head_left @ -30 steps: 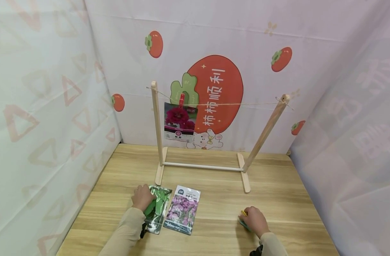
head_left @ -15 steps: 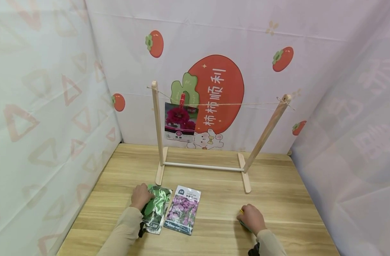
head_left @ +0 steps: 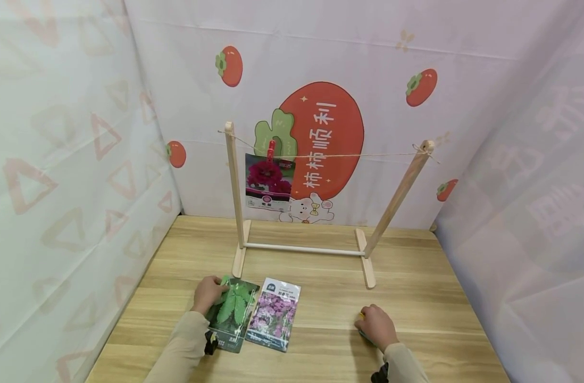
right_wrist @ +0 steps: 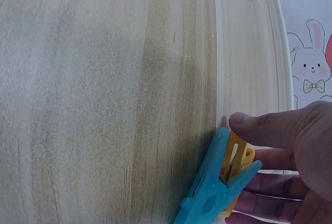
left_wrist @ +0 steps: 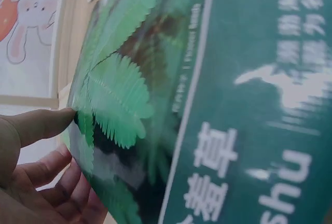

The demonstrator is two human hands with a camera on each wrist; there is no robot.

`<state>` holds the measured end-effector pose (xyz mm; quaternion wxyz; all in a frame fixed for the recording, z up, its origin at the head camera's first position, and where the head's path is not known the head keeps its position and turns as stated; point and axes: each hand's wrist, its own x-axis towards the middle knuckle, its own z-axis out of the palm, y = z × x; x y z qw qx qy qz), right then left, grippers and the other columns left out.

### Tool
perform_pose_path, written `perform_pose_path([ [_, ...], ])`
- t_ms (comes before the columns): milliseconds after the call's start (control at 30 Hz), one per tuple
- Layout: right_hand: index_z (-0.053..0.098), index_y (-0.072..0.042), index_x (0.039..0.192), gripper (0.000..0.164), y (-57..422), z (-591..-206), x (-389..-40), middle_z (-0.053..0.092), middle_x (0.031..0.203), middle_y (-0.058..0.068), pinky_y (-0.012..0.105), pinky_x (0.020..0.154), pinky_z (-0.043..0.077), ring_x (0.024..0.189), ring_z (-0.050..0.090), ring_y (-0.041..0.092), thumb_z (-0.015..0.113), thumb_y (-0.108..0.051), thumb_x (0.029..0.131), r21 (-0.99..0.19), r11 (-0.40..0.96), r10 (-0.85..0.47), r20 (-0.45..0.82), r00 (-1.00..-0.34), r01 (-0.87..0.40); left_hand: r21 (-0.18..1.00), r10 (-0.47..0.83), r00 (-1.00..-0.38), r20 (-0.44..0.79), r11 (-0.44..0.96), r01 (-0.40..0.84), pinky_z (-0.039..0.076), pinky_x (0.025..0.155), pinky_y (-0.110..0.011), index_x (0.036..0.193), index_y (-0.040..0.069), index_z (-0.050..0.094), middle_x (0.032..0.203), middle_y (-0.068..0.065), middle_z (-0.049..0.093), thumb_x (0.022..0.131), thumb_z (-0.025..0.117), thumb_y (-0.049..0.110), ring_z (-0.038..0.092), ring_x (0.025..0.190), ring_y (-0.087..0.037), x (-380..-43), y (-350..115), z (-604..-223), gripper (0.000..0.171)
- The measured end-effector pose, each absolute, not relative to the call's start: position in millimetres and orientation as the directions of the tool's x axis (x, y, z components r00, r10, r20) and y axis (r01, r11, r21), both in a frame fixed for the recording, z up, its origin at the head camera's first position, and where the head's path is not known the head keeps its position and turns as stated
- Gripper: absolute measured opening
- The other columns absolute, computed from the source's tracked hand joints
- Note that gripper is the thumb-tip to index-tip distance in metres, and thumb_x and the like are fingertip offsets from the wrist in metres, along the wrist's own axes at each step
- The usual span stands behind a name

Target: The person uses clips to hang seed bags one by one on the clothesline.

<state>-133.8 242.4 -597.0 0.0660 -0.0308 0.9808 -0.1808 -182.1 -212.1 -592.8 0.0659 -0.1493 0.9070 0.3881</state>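
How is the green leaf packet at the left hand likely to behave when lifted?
The green packet looks thin and flat, so it is probably light and bendy. Its glossy glare suggests a slick film that might slip. With the left hand at one edge, the far side may sag.

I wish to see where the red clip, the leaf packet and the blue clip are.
Red clip (head_left: 270,151), head view: middle of its body.
Leaf packet (head_left: 234,307), head view: the printed leaf.
Blue clip (right_wrist: 210,176), right wrist view: one arm, near the spring.
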Motion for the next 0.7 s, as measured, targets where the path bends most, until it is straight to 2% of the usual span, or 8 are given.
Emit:
perform_pose_path([
  [133,0.071,0.007,0.095,0.029,242.7,-597.0,-133.5,0.061,0.077,0.008,0.029,0.055,0.041,0.062,0.046,0.015,0.076,-0.014,0.075,-0.37,0.929,-0.071,-0.128,-0.989,-0.019,0.78,-0.232,-0.93,-0.286,0.508,-0.366,0.052,0.074,-0.039,0.104,-0.012,0.066,0.106,-0.028,0.066,0.087,0.068,0.011,0.063,0.093,-0.034,-183.2,-215.4,-594.0,0.029],
  [333,0.071,0.007,0.096,0.03,243.3,-595.7,-134.5,0.062,0.079,0.009,0.031,0.057,0.044,0.064,0.048,0.016,0.073,-0.015,0.076,-0.385,0.923,-0.059,-0.146,-0.988,0.002,0.817,-0.247,-0.908,-0.339,0.4,-0.414,0.046,0.067,-0.025,0.1,-0.012,0.067,0.098,-0.022,0.069,0.087,0.067,0.007,0.061,0.088,-0.026,-186.4,-220.8,-597.3,0.023],
  [433,0.07,0.008,0.097,0.03,242.8,-594.1,-134.8,0.061,0.078,0.009,0.03,0.055,0.042,0.063,0.047,0.016,0.071,-0.014,0.077,-0.396,0.918,-0.059,-0.152,-0.987,0.006,0.817,-0.251,-0.906,-0.342,0.397,-0.419,0.046,0.068,-0.025,0.1,-0.012,0.067,0.098,-0.023,0.069,0.087,0.066,0.007,0.061,0.089,-0.027,-185.8,-222.4,-597.1,0.023],
  [600,0.07,0.01,0.098,0.029,242.2,-590.9,-133.6,0.058,0.075,0.008,0.026,0.051,0.032,0.059,0.042,0.016,0.068,-0.011,0.078,-0.412,0.911,-0.064,-0.145,-0.987,0.001,0.834,-0.235,-0.9,-0.368,0.345,-0.431,0.052,0.071,-0.029,0.108,-0.014,0.064,0.108,-0.028,0.065,0.09,0.063,0.006,0.063,0.095,-0.03,-183.0,-223.1,-594.6,0.027],
  [700,0.07,0.01,0.099,0.028,242.5,-589.6,-133.2,0.058,0.075,0.008,0.026,0.05,0.031,0.058,0.042,0.016,0.067,-0.01,0.079,-0.429,0.903,-0.063,-0.141,-0.988,0.004,0.836,-0.229,-0.897,-0.378,0.332,-0.437,0.054,0.071,-0.03,0.111,-0.015,0.063,0.111,-0.03,0.064,0.092,0.062,0.006,0.064,0.095,-0.031,-182.3,-223.4,-592.2,0.028],
])
